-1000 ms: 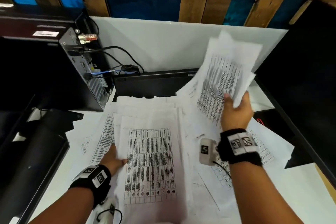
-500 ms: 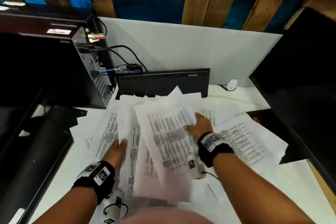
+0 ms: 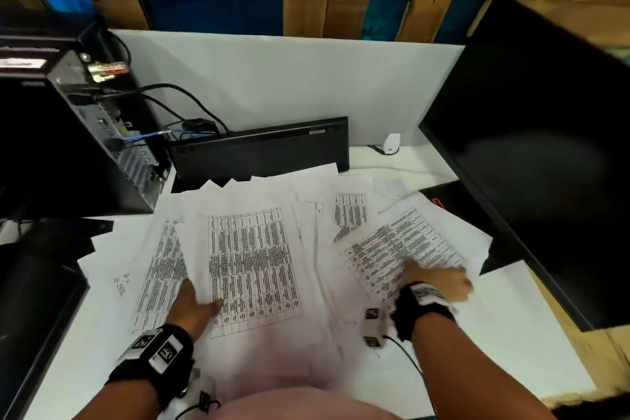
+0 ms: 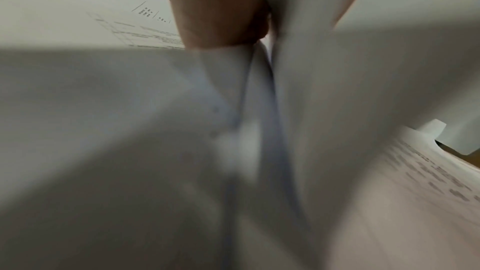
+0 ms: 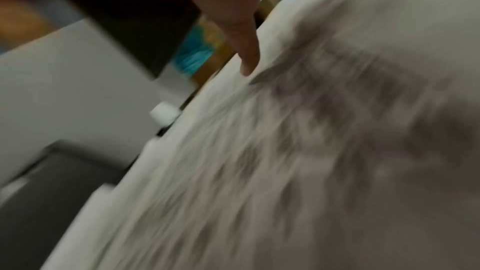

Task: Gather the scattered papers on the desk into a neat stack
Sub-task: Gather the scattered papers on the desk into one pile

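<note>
White printed papers are spread over the white desk. A rough pile with a table sheet on top lies in the middle. My left hand holds the pile's left edge, thumb on top; in the left wrist view the hand pinches sheets. A skewed table sheet lies to the right, over other loose sheets. My right hand is on its near right part, blurred by motion. In the right wrist view its fingers are stretched out onto the paper.
A computer tower with cables stands at the back left. A black keyboard leans on the white partition. A dark monitor fills the right side. A white adapter and a black mat lie behind the papers.
My right hand brought its raised sheets down onto the middle pile, let go, and moved right onto the skewed sheet. My left hand stayed at the pile's left edge.
</note>
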Available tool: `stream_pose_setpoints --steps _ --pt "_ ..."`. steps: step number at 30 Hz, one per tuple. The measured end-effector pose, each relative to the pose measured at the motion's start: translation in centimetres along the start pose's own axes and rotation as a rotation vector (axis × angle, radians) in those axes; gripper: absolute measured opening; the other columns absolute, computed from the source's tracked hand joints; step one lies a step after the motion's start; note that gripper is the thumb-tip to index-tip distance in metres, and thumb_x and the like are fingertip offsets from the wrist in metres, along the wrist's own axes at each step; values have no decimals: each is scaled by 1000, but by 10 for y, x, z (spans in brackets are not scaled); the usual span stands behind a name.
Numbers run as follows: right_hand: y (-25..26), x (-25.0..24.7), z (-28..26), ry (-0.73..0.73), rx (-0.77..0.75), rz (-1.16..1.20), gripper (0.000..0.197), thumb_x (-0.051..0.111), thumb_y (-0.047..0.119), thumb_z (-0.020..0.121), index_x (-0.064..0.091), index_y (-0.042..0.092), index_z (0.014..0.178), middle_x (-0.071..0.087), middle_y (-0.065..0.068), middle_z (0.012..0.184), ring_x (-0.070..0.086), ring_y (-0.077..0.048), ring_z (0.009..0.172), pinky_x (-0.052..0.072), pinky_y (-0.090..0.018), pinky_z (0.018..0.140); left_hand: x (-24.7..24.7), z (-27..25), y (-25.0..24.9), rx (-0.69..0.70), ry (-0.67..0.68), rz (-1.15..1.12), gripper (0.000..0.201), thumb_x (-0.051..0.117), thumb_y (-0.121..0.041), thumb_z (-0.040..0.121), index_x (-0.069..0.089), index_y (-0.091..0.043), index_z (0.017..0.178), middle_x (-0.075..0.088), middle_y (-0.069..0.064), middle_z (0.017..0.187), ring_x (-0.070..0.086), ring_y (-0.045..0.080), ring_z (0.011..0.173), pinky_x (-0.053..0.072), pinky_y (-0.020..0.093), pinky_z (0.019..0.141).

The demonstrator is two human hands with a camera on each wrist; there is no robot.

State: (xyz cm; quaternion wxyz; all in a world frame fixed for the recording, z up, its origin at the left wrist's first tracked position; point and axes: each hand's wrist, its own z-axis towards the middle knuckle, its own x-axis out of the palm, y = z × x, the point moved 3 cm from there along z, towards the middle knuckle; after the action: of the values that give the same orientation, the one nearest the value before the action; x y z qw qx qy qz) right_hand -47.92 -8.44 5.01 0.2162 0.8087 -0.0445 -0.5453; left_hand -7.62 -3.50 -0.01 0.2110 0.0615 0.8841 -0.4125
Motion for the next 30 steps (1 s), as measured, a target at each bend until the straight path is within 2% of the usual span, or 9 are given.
stream_pose_setpoints --steps 2,5,8,12,16,19,23,27,30 --pt "-25 -15 29 11 143 20 111 84 62 49 38 0 128 46 -21 129 47 -35 120 41 -47 100 0 3 3 -1 -1 -26 80 71 -10 82 22 -4 146 32 20 151 35 35 137 29 43 111" --pt "-34 -16 47 211 149 165 110 86 60 43 43 6 128 56 -20 125 57 -39 112 46 -47 96 3 7 6 1 -10 6 83 74 -14 80 24 -1 145 35 21 150 37 36 135 31 40 111" --pt "-19 -11 44 420 4 361 69 78 26 77 46 7 134 59 -19 124 56 -40 116 43 -37 93 7 8 6 -19 -11 15 84 73 -15 81 20 1 145 29 23 151 31 38 138 28 46 113" --pt "21 -31 18 211 -423 282 23 61 17 87 63 13 109 64 -14 93 63 -38 98 50 -36 81 6 8 6 -38 -14 7 83 71 -13 82 19 1 145 28 24 152 29 38 139 26 48 114" --pt "73 -92 -17 -108 -870 321 10 54 18 92 58 10 97 61 -17 74 62 -31 70 49 -33 64 8 6 4 -27 3 -4 89 69 -12 84 10 -1 149 19 18 157 22 33 144 19 41 117" --pt "107 -146 -51 -200 -1052 496 12 53 13 92 60 8 100 55 -4 73 55 -18 68 43 -26 65 9 4 -1 6 7 -3 76 63 -10 89 15 3 147 24 22 154 28 34 140 24 42 114" --pt "132 -144 -76 84 -1104 424 21 56 9 91 59 12 112 60 -1 90 57 -17 81 45 -26 73 7 0 0 -4 36 4 78 63 -19 89 14 1 146 24 21 154 26 37 141 23 49 115" --pt "121 -53 -96 405 -1009 104 32 53 4 90 57 13 120 67 -10 100 59 -18 67 46 -21 59 8 0 -2 -7 34 -13 80 58 -29 92 9 -5 150 18 16 158 24 33 143 23 44 116" --pt "93 15 -113 591 -914 -43 48 48 0 93 42 12 139 61 -18 122 63 -27 88 54 -29 75 5 -2 -9 -8 42 -95 84 42 -54 90 12 -3 150 20 15 158 23 31 144 20 40 117"
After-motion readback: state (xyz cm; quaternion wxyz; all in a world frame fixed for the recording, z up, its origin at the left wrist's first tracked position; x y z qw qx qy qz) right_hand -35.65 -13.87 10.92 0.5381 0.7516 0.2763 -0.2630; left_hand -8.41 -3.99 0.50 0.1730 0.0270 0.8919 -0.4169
